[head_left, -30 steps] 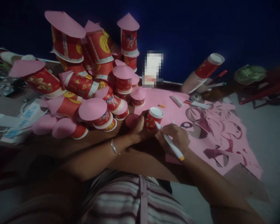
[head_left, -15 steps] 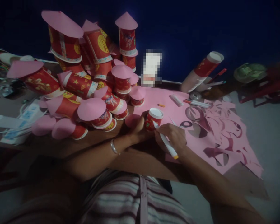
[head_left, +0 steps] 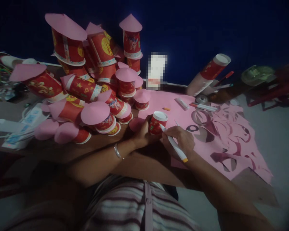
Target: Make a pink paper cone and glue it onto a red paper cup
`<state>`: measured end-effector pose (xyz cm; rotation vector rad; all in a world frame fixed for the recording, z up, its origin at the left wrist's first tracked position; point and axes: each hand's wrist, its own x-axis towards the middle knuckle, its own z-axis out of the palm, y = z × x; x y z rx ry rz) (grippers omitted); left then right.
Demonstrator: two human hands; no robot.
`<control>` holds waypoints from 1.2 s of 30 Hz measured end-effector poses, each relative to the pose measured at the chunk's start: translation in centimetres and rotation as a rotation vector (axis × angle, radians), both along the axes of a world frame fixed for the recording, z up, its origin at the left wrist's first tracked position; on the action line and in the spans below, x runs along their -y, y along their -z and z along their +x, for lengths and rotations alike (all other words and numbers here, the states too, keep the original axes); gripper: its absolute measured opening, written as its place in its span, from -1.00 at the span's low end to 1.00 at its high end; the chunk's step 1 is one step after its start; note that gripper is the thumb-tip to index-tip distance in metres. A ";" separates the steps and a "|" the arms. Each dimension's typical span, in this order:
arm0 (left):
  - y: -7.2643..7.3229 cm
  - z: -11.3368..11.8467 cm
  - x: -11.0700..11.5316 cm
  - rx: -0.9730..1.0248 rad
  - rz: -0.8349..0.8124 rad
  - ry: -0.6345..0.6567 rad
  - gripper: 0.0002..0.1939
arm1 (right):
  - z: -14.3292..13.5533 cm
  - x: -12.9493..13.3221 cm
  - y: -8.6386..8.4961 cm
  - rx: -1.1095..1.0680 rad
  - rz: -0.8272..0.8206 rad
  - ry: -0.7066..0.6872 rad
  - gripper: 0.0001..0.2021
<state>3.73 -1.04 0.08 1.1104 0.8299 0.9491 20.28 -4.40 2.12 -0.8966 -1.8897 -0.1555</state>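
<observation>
A small red paper cup (head_left: 156, 124) with a white rim on top is gripped from the left by my left hand (head_left: 144, 134), which wears a silver bracelet. My right hand (head_left: 180, 139) is closed round a white marker (head_left: 175, 147) with a yellow end. The marker's tip is at the cup's right side; whether it touches cannot be told. Beside my left hand lies a pink paper disc (head_left: 136, 124). An orange cap (head_left: 166, 109) rests on the pink sheet (head_left: 156, 99) behind the cup.
Several red cups with pink cone tops (head_left: 95, 113) crowd the left. A power strip (head_left: 24, 126) lies beyond them. Pink paper scraps (head_left: 233, 128), pens (head_left: 203, 106), a glue stick (head_left: 182, 103), black-handled scissors (head_left: 192, 128) and a tall cup stack (head_left: 210, 71) are on the right.
My right hand and the marker have shifted slightly right and tilted a little. The cup has turned or moved slightly left in my left hand.
</observation>
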 end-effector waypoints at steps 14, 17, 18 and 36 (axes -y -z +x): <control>0.3 -0.4 -0.5 0.001 0.038 0.050 -0.29 | -0.1 0.2 -0.9 -0.062 -0.187 0.132 -0.92; 0.2 -0.5 -0.5 0.011 0.021 0.052 -0.30 | 0.1 0.2 -0.9 -0.067 -0.189 0.137 -0.93; 0.3 -0.5 -0.5 0.019 0.013 0.055 -0.31 | 0.1 0.2 -0.9 -0.062 -0.196 0.137 -0.93; -0.1 -0.8 -0.5 0.063 0.018 0.087 -0.34 | 0.4 0.3 -0.8 0.037 -0.082 0.219 -0.97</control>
